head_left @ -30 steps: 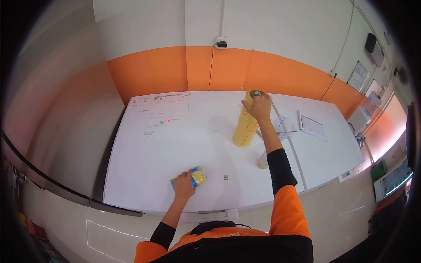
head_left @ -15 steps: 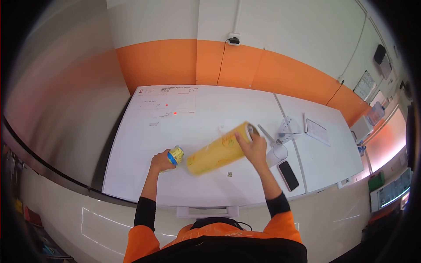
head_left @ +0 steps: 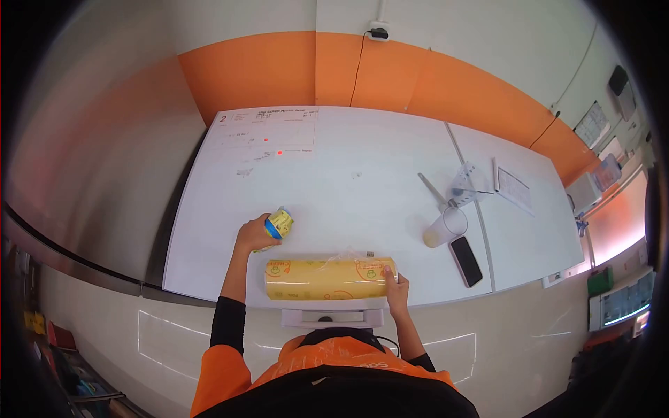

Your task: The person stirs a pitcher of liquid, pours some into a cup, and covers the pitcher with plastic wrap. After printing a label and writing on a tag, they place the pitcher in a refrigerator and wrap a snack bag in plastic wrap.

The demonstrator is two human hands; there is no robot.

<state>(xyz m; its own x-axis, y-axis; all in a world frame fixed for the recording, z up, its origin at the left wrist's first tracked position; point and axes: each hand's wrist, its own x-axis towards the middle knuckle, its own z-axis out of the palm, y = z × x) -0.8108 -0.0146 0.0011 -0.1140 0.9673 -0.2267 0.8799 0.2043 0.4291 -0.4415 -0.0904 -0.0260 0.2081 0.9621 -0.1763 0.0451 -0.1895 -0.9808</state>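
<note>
A big yellow roll of cling film [head_left: 324,280] with orange print lies level along the table's near edge. Its right end is gripped by my right hand [head_left: 398,291], thumb on top. A loose, clear flap of film shows at the roll's upper side. Further left, just beyond the roll, my left hand [head_left: 254,233] is closed round a small yellow packet [head_left: 280,223] with a blue band. The packet rests on or very near the tabletop; its underside is hidden by my fingers.
To the right stand a clear plastic jug [head_left: 446,226] and a patterned clear container [head_left: 470,182], with a grey-handled utensil [head_left: 432,189] by them. A phone [head_left: 465,261] and a notebook [head_left: 514,184] lie there. The white table [head_left: 362,202] meets an orange-banded wall.
My right hand has brought the cling film roll down and toward me, turning it from slanted to level along the near edge. My left hand still holds the packet in about the same place.
</note>
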